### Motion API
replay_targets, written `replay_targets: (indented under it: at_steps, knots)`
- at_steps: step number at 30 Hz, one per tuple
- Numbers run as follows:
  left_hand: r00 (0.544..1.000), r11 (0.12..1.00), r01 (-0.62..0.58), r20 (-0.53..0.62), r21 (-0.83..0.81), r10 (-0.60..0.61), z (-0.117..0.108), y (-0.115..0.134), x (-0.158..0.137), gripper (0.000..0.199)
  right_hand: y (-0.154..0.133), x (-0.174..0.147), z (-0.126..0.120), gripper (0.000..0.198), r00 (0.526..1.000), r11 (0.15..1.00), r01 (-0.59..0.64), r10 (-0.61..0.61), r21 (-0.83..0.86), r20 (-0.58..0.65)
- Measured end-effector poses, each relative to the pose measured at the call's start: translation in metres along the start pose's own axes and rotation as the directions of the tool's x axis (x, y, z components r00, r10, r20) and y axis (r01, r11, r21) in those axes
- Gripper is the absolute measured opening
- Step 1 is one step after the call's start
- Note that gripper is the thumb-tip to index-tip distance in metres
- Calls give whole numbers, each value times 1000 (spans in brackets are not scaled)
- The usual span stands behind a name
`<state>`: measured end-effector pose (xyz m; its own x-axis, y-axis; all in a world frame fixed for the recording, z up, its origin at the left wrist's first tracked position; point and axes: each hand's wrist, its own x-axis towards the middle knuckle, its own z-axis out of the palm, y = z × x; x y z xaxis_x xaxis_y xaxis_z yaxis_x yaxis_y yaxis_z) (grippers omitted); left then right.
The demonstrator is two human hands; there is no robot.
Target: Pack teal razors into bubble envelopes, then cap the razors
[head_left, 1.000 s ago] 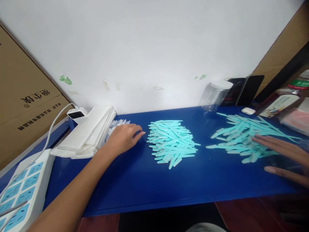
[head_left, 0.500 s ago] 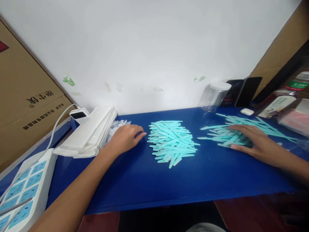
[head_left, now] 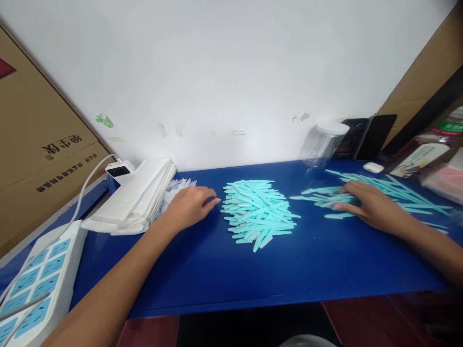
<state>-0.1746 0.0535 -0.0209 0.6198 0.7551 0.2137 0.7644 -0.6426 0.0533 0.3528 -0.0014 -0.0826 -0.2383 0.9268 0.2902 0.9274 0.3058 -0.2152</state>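
Thin flat turquoise sticks with tapered ends lie in a dense pile (head_left: 258, 212) mid-table. My left hand (head_left: 190, 205) rests just left of it, fingers curled in and thumb close to the forefinger; I see nothing in them. At the right, my right hand (head_left: 365, 205) is closed over several turquoise sticks (head_left: 321, 198) of a looser, spread-out heap (head_left: 401, 190). Their ends poke out to the left of its fingers, slightly blurred. Small pale lilac pieces (head_left: 179, 185) lie behind my left hand, partly hidden by it.
A stack of white flat packets (head_left: 133, 197) and a white power strip (head_left: 47, 274) are on the left. Against the wall stand a clear jar (head_left: 323, 144) with a white lid and a dark phone (head_left: 376, 137). A white earbud case (head_left: 373, 167) and a bottle (head_left: 419, 152) are at right.
My right hand has slid left across the loose heap, and sticks under its fingers have shifted left with it. My left hand and the middle pile stay put.
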Motion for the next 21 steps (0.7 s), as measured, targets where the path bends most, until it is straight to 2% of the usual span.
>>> replay_targets:
  at_steps: [7, 11, 16, 19, 21]
  knots:
    - [1000, 1000, -2, 8, -17, 2, 2, -2, 0, 24, -5, 13, 1, 51, 999, 998, 36, -37, -51, -34]
    - [1000, 1000, -19, -13, -21, 19, 3, -3, -1, 24, -6, 13, 2, 50, 995, 994, 17, -28, -106, -100]
    - [999, 999, -24, -28, -32, 23, 2, -1, -1, 25, -10, 19, -2, 59, 974, 979, -19, -28, -204, -223]
    - [998, 998, -33, -47, -45, 31, 3, -1, -1, 26, -15, 33, -10, 65, 953, 964, -44, -38, -262, -302]
    - [996, 997, -46, -80, -68, 41, 4, -1, -1, 26, -23, 49, -16, 69, 947, 957, -30, -65, -288, -314]
